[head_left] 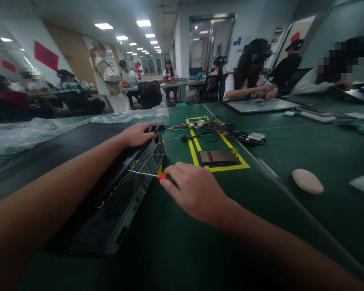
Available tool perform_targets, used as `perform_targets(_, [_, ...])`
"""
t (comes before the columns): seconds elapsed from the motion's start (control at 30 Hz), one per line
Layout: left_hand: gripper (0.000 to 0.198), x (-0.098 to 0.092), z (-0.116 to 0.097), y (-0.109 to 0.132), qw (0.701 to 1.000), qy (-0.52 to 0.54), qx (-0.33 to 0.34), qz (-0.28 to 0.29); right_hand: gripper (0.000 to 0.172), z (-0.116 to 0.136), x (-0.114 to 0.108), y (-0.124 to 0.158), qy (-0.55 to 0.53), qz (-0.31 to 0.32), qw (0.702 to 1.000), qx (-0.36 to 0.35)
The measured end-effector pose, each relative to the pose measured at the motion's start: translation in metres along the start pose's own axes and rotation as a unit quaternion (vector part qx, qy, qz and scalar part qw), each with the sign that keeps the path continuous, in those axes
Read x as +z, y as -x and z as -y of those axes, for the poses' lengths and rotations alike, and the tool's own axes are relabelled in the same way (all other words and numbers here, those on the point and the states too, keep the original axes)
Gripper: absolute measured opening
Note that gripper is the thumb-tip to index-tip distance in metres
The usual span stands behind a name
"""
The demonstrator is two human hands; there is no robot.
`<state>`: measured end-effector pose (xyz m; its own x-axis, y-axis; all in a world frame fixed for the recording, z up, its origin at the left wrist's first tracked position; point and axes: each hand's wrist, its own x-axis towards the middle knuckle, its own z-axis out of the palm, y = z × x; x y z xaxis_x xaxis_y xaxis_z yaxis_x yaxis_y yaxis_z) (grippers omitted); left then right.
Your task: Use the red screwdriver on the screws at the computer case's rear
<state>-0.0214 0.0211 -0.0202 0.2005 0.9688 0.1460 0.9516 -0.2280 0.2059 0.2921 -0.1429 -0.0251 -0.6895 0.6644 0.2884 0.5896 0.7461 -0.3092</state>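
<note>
A black computer case (87,139) lies on the green table with its metal back panel, showing vents and ports, turned towards my right side. My left hand (139,134) rests on top of the case near its far back corner, fingers stretched towards the edge. A screwdriver (161,176) with an orange and dark handle is gripped in my closed right hand (197,192). Its thin shaft points left, and the tip is at the upper edge of the back panel; whether it sits in a screw is too small to tell.
Bundled cables (220,127) and a phone (220,157) lie by yellow tape on the table (261,238). A pale rounded object (307,181) is to the right. Clear plastic wrap (27,133) lies behind the case. Across the table a person (248,76) works over a board (261,106).
</note>
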Motion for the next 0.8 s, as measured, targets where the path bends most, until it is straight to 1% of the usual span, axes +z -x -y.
perform_targets(0.1, [0.086,0.0006,0.0014,-0.0017,1.0,-0.007,0.001,0.002,0.023,-0.002,0.0021,0.0,-0.01,-0.005,1.0,-0.013])
perform_targets(0.2, [0.086,0.0005,0.0012,-0.0022,1.0,-0.016,-0.001,0.002,0.02,-0.0028,0.0001,0.0002,0.007,0.004,1.0,-0.02])
perform_targets(0.33, [0.084,-0.0001,0.0003,-0.0015,1.0,-0.013,-0.001,0.005,0.02,-0.0014,-0.0036,-0.0001,0.031,0.017,0.999,-0.017])
perform_targets(0.5, [0.087,0.0007,0.0046,-0.0021,1.0,-0.024,0.0,0.006,0.02,-0.0021,-0.0027,-0.0006,0.044,0.012,0.999,-0.019])
perform_targets(0.63, [0.084,0.0013,0.0087,-0.0026,1.0,-0.02,0.002,0.005,0.021,-0.0039,-0.0021,-0.0008,0.044,0.005,0.999,-0.024])
perform_targets(0.8, [0.088,-0.0001,0.0065,-0.0006,1.0,-0.028,-0.012,0.006,0.022,-0.0031,-0.0048,-0.0005,0.041,0.009,0.999,-0.027])
